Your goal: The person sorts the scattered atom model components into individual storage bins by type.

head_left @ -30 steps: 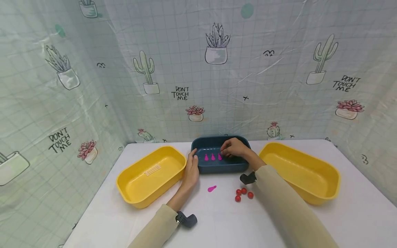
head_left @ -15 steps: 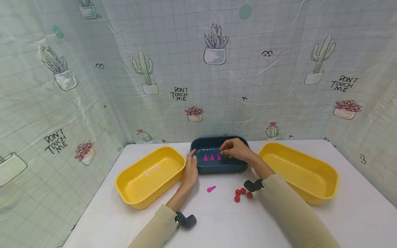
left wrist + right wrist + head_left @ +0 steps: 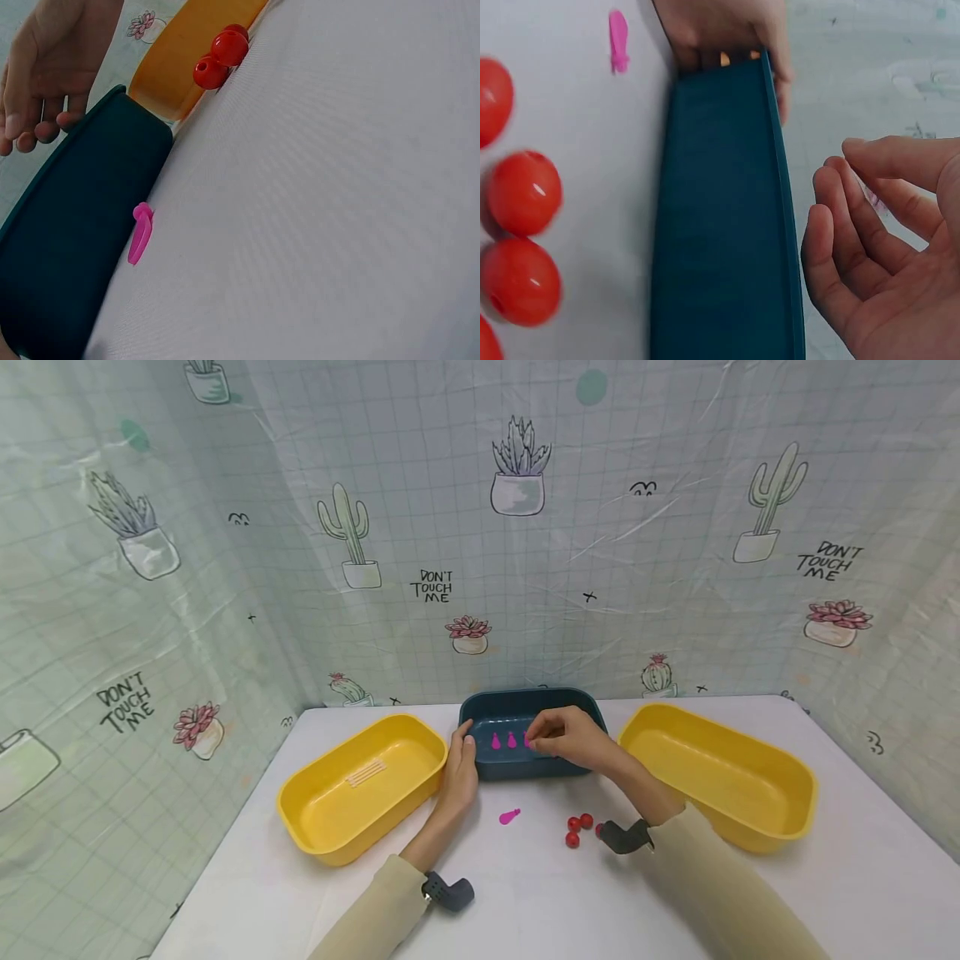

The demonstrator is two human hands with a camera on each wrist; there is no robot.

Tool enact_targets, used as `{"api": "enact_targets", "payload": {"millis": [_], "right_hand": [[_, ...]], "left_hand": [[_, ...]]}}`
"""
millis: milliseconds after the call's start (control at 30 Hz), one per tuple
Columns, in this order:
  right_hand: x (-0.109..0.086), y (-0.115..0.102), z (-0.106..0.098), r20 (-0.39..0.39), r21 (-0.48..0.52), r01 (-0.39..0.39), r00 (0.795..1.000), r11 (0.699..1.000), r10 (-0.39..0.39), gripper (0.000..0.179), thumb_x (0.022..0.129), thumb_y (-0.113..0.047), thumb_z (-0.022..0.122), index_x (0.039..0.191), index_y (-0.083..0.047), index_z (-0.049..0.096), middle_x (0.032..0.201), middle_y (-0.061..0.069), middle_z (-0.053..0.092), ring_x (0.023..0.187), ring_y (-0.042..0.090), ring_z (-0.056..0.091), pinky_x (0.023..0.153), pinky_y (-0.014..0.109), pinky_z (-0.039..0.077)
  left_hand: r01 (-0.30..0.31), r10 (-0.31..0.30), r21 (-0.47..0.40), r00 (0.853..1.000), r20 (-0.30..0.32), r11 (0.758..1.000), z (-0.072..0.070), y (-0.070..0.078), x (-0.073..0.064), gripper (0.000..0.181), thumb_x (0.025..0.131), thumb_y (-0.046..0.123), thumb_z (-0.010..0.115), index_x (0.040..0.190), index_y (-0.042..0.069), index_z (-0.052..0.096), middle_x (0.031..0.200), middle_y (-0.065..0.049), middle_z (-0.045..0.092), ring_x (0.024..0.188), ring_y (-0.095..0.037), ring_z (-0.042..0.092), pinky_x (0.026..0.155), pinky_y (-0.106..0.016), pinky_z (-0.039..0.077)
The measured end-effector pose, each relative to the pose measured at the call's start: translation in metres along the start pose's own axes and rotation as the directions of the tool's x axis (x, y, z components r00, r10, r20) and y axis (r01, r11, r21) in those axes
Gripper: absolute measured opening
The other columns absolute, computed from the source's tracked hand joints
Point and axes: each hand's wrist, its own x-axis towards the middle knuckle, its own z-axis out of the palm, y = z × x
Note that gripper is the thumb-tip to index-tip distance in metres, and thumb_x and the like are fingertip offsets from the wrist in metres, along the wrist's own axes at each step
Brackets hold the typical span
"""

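Fingers (image 3: pixel 461 737) of the left hand (image 3: pixel 460 775) lie almost straight against the left end of the blue bin (image 3: pixel 525 770), while the right hand (image 3: pixel 576 740), loosely curved, hovers above its right half. I see three pink pieces (image 3: pixel 512 741) inside and a fourth pink piece (image 3: pixel 509 816) on the table (image 3: pixel 540 893).

The right hand (image 3: pixel 573 737) partly hides a pink piece (image 3: pixel 527 740). In the right wrist view, the edge cuts off beads (image 3: pixel 491 101).
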Motion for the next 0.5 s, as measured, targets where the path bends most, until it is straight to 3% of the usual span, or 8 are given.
{"api": "enact_targets", "payload": {"millis": [200, 367, 500], "right_hand": [[-0.013, -0.003, 0.01, 0.047, 0.004, 0.051, 0.998, 0.999, -0.051, 0.007, 0.093, -0.008, 0.074, 0.1, -0.005, 0.075, 0.089, 0.007, 0.073, 0.076, 0.02, 0.066, 0.069, 0.026, 0.059], [-0.021, 0.0, 0.016, 0.107, -0.014, 0.123, 0.987, 0.992, -0.121, 0.011, 0.093, -0.01, 0.074, 0.1, -0.002, 0.075, 0.096, 0.01, 0.076, 0.08, 0.012, 0.066, 0.075, 0.019, 0.058], [-0.024, 0.003, 0.022, 0.158, -0.033, 0.122, 0.981, 0.992, -0.116, 0.015, 0.094, -0.011, 0.073, 0.104, 0.0, 0.077, 0.101, 0.011, 0.078, 0.084, 0.012, 0.067, 0.08, 0.018, 0.058]], "left_hand": [[0.004, -0.004, 0.001, 1.0, -0.005, 1.0, -0.001, 0.0, 0.0, 0.049, 0.114, 0.034, 0.03, 0.16, 0.016, 0.035, 0.169, -0.01, 0.032, 0.156, -0.033, 0.031, 0.129, -0.055, 0.022], [0.009, -0.009, 0.013, 1.0, -0.01, 1.0, 0.0, -0.001, 0.0, 0.049, 0.114, 0.034, 0.029, 0.159, 0.015, 0.036, 0.169, -0.011, 0.032, 0.156, -0.034, 0.031, 0.129, -0.057, 0.022], [0.017, -0.017, 0.025, 1.0, -0.008, 1.0, 0.0, -0.002, 0.001, 0.049, 0.114, 0.033, 0.029, 0.16, 0.016, 0.035, 0.169, -0.011, 0.032, 0.156, -0.034, 0.03, 0.128, -0.057, 0.022]]}}
